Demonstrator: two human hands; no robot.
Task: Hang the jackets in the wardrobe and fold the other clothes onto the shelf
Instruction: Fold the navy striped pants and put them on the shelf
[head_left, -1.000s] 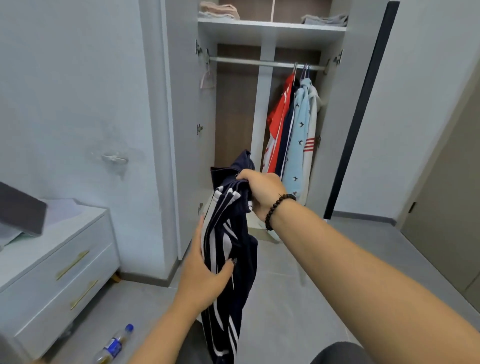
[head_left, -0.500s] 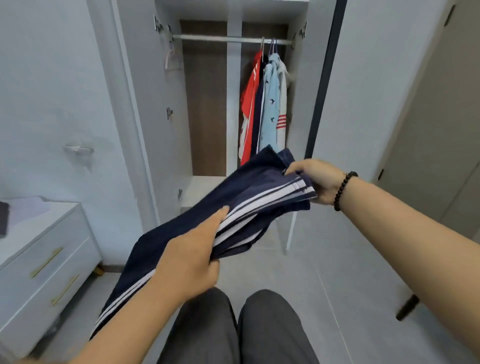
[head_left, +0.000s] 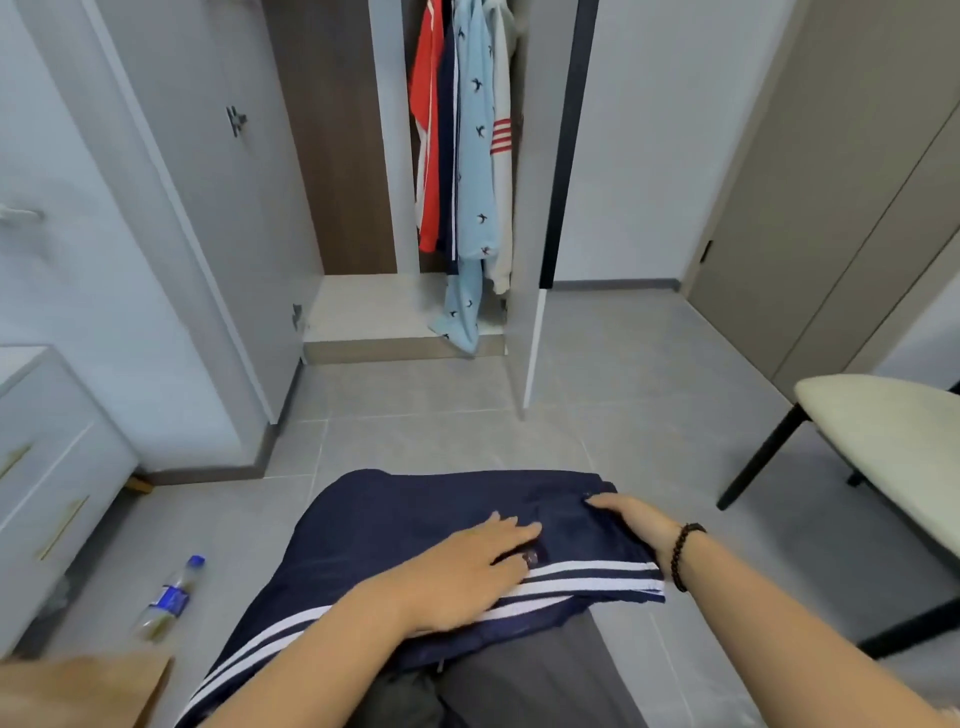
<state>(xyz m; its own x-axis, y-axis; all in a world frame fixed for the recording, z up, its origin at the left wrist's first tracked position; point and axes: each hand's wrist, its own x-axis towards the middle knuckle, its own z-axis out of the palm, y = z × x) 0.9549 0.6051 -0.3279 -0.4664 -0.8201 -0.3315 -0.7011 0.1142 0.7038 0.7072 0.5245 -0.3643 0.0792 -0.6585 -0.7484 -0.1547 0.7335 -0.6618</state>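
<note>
Left hand (head_left: 470, 564): grip released, flat on navy striped garment (head_left: 415, 525) across the lap
Right hand (head_left: 631, 519): grip released, fingers pressing garment's far corner
Wardrobe (head_left: 358, 312): four jackets (head_left: 475, 156) hung
Outstanding: garment spread out, unfolded, not shelved; shelf out of view

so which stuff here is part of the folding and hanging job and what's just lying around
Job:
navy striped garment on the lap, under left hand and right hand
hung clothes
wardrobe

Lying about:
water bottle
chair
drawer unit
</note>
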